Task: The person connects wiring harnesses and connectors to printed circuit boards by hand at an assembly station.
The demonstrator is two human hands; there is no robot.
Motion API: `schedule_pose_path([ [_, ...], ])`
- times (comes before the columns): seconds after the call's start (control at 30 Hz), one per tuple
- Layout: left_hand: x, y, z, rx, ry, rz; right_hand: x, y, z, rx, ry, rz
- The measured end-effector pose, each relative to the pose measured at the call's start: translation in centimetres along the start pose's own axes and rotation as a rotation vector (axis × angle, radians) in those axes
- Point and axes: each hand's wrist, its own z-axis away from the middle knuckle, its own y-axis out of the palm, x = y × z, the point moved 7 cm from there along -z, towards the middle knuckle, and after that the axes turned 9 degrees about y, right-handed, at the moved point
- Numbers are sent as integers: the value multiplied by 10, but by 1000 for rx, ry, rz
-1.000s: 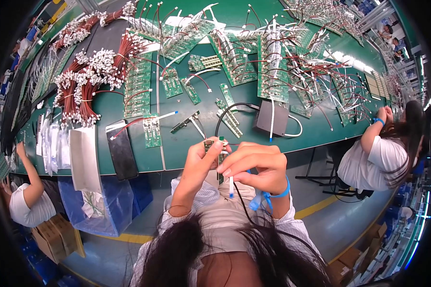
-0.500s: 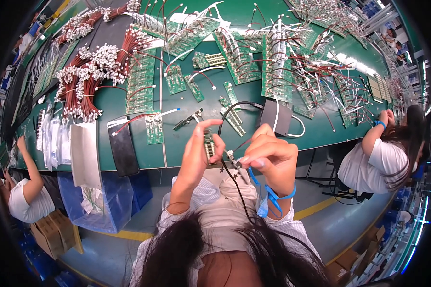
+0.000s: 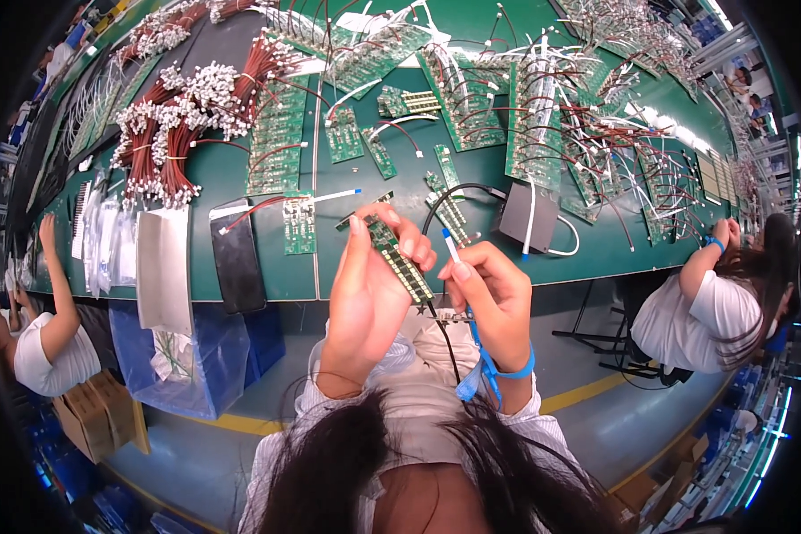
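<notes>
My left hand (image 3: pixel 369 294) is closed around a narrow green circuit board (image 3: pixel 400 262), its row of pale rectangular parts facing up. Between the thumb and fingers of my right hand (image 3: pixel 494 298) is a white flat ribbon cable (image 3: pixel 454 251), its blue tip pointing up and away from me. Under those fingers sits a small metallic piece (image 3: pixel 454 316); whether it is gripped too is unclear. The board's lower end lies close to my right fingers, and the ribbon tip stands apart from the board. A blue strap (image 3: pixel 518 367) circles my right wrist.
A black cable (image 3: pixel 436 206) loops from a grey box (image 3: pixel 523 218) toward my hands. Circuit boards with wires (image 3: pixel 534 133) and bundled brown-red wires (image 3: pixel 173 147) cover the green table (image 3: pixel 356 280). A grey tray (image 3: pixel 163 276) and black pad (image 3: pixel 238 267) overhang its edge. Co-workers sit both sides.
The board in my left hand has turned from edge-on to showing its face. The blue-tipped ribbon now shows upright in my right fingers. The whole view has shifted slightly.
</notes>
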Motion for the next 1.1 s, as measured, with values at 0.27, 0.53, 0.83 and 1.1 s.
schedule_pose_path([
  [0.27,0,5,-5,-6,79,109,-7,8,9,-49,-87,130],
  [0.53,-7,18,-1,253,155,149,29,28,28,-44,-506,523],
  [0.83,-6,14,14,79,146,-386,37,31,53,-277,-928,962],
  [1.1,-9,12,16,17,164,-345,25,26,44,-180,-742,799],
])
